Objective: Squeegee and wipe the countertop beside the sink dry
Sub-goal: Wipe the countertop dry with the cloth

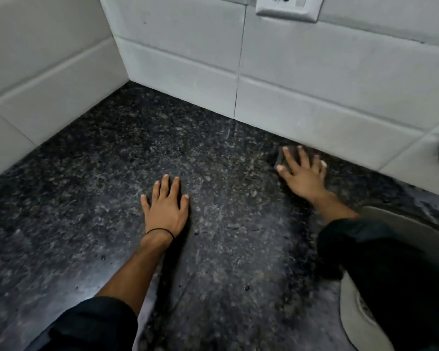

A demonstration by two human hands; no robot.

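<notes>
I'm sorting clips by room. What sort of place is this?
Likely a kitchen corner: a dark speckled stone countertop, white tiled walls with a power socket, and a sink rim at right.

I see white tiled walls (183, 62) meeting in a corner at upper left. A white power socket (288, 7) sits high on the back wall, cut off by the frame's top edge. The light is dim.

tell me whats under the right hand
A dark cloth lies pressed flat under the right hand on the countertop, by the wall. Only its left edge shows; the rest is covered.
</notes>
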